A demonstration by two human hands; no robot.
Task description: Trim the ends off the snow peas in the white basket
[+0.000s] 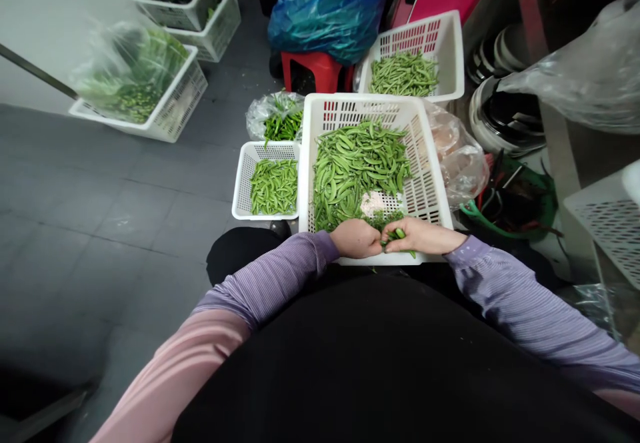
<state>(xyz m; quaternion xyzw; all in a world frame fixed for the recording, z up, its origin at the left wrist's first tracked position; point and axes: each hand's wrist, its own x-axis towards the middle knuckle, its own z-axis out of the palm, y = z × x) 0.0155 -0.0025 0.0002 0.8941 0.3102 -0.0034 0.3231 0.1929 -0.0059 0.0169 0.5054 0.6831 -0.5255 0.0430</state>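
See one gray tiled floor [125,196], dark and blurred at the lower left. Count one large white basket [437,183] just before the lap, heaped with snap pea pods [360,156] too overlapped to number; cannot make out most of the basket's bottom beneath them. Behind, see one blue plastic bag [325,16] on one red stool [314,66], cut off at the top, with contents hidden. At upper left, find three stacked baskets [220,36], cropped at the top, and one lower basket [180,100] bearing a clear bag of greens [135,76]. Beyond, see one back basket [450,63] of green beans [403,73], partly covered at its near edge. At right, count one green basin [540,213] of dark things, hard to identify. To the left, find one small white basket [241,190] of green pods [273,186] and one clear bag of green chilies [283,126]. Over the large basket's near edge, count two: left grip [357,238], curled closed, with fingertips hidden, cannot tell on what, if anything; right grip [389,239], bent around at least two held pods [400,233].
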